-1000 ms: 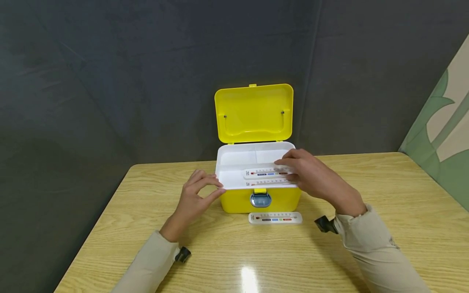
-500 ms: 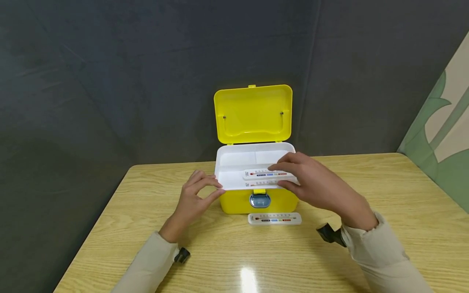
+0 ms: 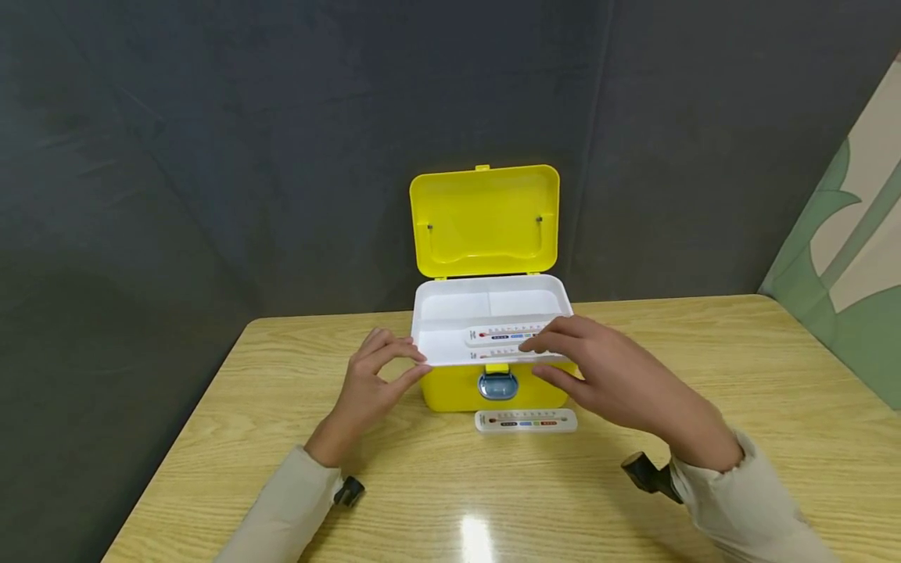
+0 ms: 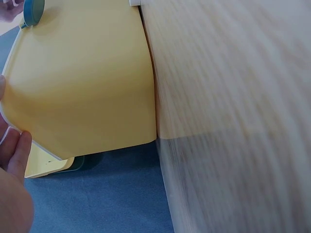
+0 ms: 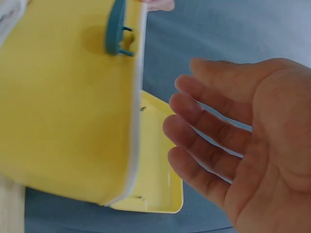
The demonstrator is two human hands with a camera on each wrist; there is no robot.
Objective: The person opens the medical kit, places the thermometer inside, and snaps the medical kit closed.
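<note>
A yellow box (image 3: pixel 450 391) stands on the table, its lid (image 3: pixel 486 223) raised at the back and a white tray (image 3: pixel 436 340) in its top. My left hand (image 3: pixel 373 379) pinches the tray's rim at the front left corner between thumb and fingers. Two thermometers lie lengthwise in the tray's front compartment: a rear one (image 3: pixel 489 336), and a front one (image 3: pixel 484 356) partly hidden by the front rim. My right hand (image 3: pixel 619 383) hovers over the front right edge, fingers loosely bent. In the right wrist view its palm (image 5: pixel 262 121) holds nothing.
A third thermometer (image 3: pixel 525 421) lies face up on the wooden table (image 3: pixel 408 500), just in front of the box. A blue-grey latch (image 3: pixel 497 385) hangs on the box's front. Dark cloth (image 3: pixel 317 156) rises behind the table.
My right hand has let go of the rear thermometer in the tray and drawn back toward the front right, its fingers spreading. The left hand has stayed at the corner.
</note>
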